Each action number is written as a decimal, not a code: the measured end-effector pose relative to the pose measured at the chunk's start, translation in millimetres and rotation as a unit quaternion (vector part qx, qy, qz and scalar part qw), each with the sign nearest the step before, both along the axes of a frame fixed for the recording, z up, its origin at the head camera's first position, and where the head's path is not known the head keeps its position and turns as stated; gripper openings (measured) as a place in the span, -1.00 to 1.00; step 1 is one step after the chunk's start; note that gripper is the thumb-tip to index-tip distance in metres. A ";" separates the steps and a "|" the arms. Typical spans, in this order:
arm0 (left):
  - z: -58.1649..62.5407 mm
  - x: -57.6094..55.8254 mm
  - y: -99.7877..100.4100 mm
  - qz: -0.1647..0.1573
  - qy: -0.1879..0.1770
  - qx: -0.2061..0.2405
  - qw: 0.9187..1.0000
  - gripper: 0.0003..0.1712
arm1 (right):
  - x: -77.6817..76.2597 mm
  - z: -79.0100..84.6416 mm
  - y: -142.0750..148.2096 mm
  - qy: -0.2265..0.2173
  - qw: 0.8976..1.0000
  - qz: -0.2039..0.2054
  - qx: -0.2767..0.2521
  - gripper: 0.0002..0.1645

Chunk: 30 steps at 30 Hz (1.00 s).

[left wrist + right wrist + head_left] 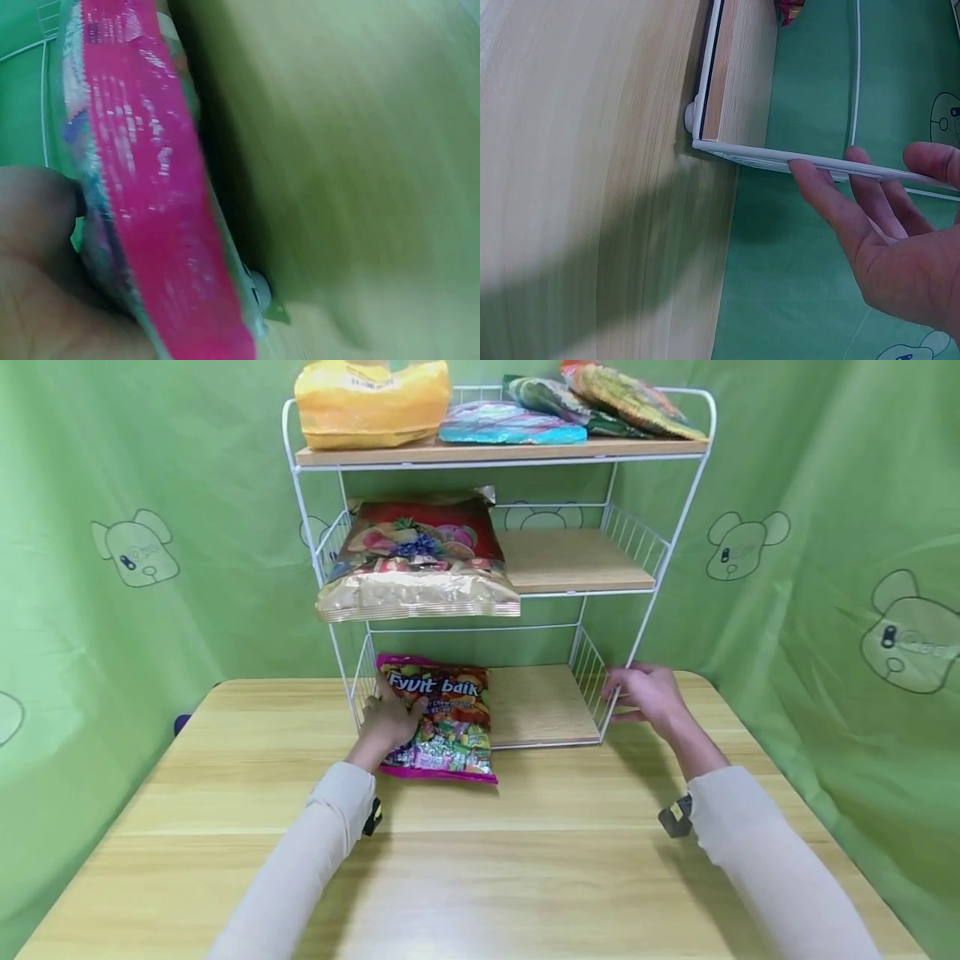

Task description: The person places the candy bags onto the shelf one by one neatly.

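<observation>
A candy bag (450,727) with a pink border stands tilted back on the bottom shelf board (543,706), its lower edge jutting past the front. My left hand (390,718) grips its left side, thumb across the printed front. In the left wrist view the bag's pink bottom seam (154,180) fills the middle, with the left hand (45,270) beside it. Over on the right, my right hand (647,696) holds the rack's white front post (651,610). In the right wrist view, the right hand (900,232) has thumb and fingers on either side of that post.
The white wire rack has three wooden shelves. A large red and gold bag (420,556) overhangs the middle shelf (573,560) on the left. On top lie a yellow bag (372,406), a blue bag (510,425) and other colourful bags (630,400). Green curtains (217,568) surround the wooden table (525,877).
</observation>
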<state>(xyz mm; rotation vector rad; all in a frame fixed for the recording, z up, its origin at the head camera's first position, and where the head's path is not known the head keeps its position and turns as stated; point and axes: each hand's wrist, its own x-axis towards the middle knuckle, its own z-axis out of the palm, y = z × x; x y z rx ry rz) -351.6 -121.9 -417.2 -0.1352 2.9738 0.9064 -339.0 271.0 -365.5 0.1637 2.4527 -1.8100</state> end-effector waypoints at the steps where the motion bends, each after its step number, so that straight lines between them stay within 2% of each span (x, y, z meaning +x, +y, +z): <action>1: 0.8 0.1 0.5 -0.002 0.002 -0.005 1.000 0.15 | 0.2 -0.1 -0.4 -0.001 1.000 0.000 0.000 -0.46; 5: 7.6 4.5 5.4 -0.026 0.034 -0.041 0.998 0.07 | 0.4 -0.3 -1.0 -0.004 1.000 0.003 -0.002 -0.46; 9: 17.5 18.0 16.9 -0.068 0.054 -0.092 0.992 0.05 | 0.5 1.8 -2.1 -0.006 1.000 0.001 -0.003 -0.42; 13: 21.3 33.2 32.5 -0.113 0.006 -0.130 0.985 0.16 | 3.1 7.2 -4.7 -0.008 1.000 0.001 -0.001 -0.39; 15: 19.2 39.0 39.2 -0.122 -0.027 -0.143 0.982 0.22 | 5.8 10.4 -6.3 -0.011 1.000 0.002 -0.002 -0.39; 18: 10.7 43.2 43.4 -0.120 -0.049 -0.158 0.979 0.27 | 5.9 8.2 -6.1 -0.012 1.000 0.002 -0.003 -0.39; 21: 3.4 43.8 43.6 -0.112 -0.046 -0.164 0.979 0.28 | 3.4 4.8 -4.7 -0.009 1.000 0.003 -0.002 -0.39; 25: 2.6 44.6 45.4 -0.114 -0.042 -0.153 0.981 0.27 | 2.3 4.6 -3.4 -0.005 1.000 0.003 -0.001 -0.40; 30: 3.0 43.3 46.5 -0.112 -0.053 -0.144 0.982 0.26 | 1.9 2.6 -2.6 -0.003 1.000 0.001 0.003 -0.38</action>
